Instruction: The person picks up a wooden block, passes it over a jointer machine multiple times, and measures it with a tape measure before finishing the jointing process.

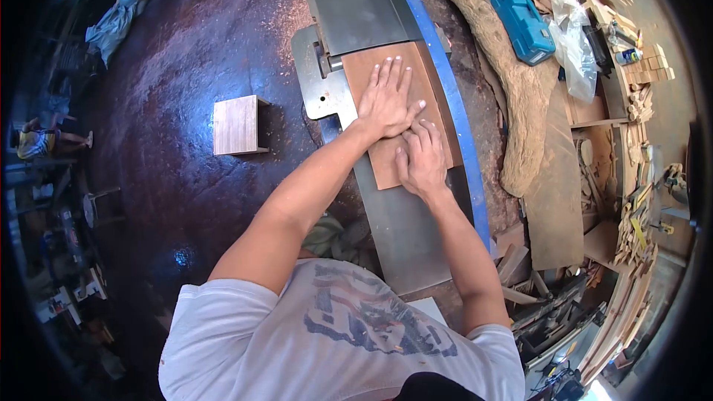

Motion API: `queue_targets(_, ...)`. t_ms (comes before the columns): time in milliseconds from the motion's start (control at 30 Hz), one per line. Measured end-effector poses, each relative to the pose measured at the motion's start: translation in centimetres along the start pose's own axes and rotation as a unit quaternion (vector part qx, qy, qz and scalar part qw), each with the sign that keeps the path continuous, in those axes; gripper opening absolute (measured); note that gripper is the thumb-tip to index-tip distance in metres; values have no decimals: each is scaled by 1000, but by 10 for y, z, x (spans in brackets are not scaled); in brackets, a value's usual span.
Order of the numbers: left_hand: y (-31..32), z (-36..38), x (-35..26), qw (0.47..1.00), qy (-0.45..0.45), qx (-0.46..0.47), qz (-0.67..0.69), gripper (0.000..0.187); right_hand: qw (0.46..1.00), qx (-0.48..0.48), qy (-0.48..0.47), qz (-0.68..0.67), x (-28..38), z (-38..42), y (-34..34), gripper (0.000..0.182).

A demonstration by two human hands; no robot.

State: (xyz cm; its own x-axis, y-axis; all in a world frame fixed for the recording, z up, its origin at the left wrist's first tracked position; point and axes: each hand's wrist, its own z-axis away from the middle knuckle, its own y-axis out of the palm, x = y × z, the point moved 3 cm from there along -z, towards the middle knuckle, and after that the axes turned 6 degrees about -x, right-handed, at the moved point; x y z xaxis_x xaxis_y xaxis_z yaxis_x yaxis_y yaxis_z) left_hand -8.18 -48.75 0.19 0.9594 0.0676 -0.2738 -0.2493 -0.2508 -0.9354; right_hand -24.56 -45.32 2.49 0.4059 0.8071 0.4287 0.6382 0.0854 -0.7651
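Observation:
A flat brown wooden board point(387, 168) lies lengthwise on the metal bed of a jointer point(407, 241), beside its blue-edged fence point(454, 104). My left hand point(388, 100) presses flat on the board's middle, its fingers stretched toward the far end and thumb out to the right. Just behind it, my right hand point(423, 156) rests on the nearer part of the board, fingers slightly bent and thumb apart. The right fingertips touch or nearly touch the left hand. The board covers the middle of the machine, hiding any cutter beneath it.
A small wooden stool point(236, 126) stands on the dark floor to the left. Right of the fence lie a long rough log point(512, 96) and a teal tool case point(522, 22). Shelves with wood offcuts point(639, 96) line the right side. Another person point(41, 139) is at far left.

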Motion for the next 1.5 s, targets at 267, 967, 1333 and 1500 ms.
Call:
queue_targets(267, 0, -8, 6, 1000, -2, 9, 1, 86, 1000, -20, 6, 2, -2, -6, 5, 33)
queue_targets(967, -2, -45, 41, 1000, 11, 2, -11, 86, 999, -45, 5, 19, -15, -50, 29, 23)
queue_targets(1333, -2, -69, 65, 999, 10, -12, -30, 84, 998, -46, -4, 33, -20, -83, 45, 23)
queue_targets(1500, -1, -83, 80, 1000, 6, -23, -20, 83, 998, -49, -10, 41, -24, -101, 55, 21)
